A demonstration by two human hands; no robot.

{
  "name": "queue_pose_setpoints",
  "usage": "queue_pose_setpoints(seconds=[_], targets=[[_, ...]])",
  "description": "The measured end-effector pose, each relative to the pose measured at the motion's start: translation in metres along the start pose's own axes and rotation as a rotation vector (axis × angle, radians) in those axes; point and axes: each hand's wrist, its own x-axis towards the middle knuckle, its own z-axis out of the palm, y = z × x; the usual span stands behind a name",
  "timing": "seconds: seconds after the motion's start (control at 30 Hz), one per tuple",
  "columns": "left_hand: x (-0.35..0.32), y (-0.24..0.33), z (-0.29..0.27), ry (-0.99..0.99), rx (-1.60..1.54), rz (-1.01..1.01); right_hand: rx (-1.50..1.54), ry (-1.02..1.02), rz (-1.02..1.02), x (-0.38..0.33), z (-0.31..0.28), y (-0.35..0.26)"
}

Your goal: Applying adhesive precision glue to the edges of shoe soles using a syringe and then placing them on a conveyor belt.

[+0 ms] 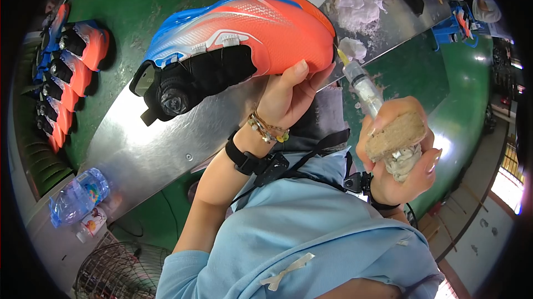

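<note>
The orange-and-blue shoe (244,38) is held up in the air above the metal worktop (166,138), toe toward the person's right, its black dial closure (175,99) facing the camera. The left hand (286,96) has its grip closed on the shoe from below, near the toe, thumb on the orange side. Just beside the toe, the syringe (361,85) points its yellowish tip at the toe's edge (touching or not, I cannot tell). The right hand (397,152) grips the syringe together with a tan block (395,135) and a wad of pale cloth (405,163). More orange shoes (78,60) line the green surface at far left; a plastic bottle (78,196) lies lower left.
</note>
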Motion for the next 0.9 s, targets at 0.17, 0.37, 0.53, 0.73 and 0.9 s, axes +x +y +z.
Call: queue_pose_setpoints(seconds=[0.17, 0.37, 0.53, 0.73, 0.9], targets=[[0.003, 0.004, 0.027, 0.155, -0.116, 0.034, 0.080, -0.030, -0.182, 0.005, 0.004, 0.012], [0.005, 0.019, 0.062, 0.400, -0.078, -0.061, -0.036, -0.030, -0.248, 0.005, 0.006, 0.023], [0.003, 0.025, 0.074, 0.550, -0.001, -0.151, -0.222, -0.124, -0.456, 0.011, 0.006, 0.031], [0.002, 0.031, 0.081, 0.569, 0.204, -0.120, -0.348, -0.184, -0.649, 0.013, 0.010, 0.034], [0.001, 0.033, 0.082, 0.534, 0.201, -0.117, -0.396, -0.205, -0.676, 0.013, 0.005, 0.036]])
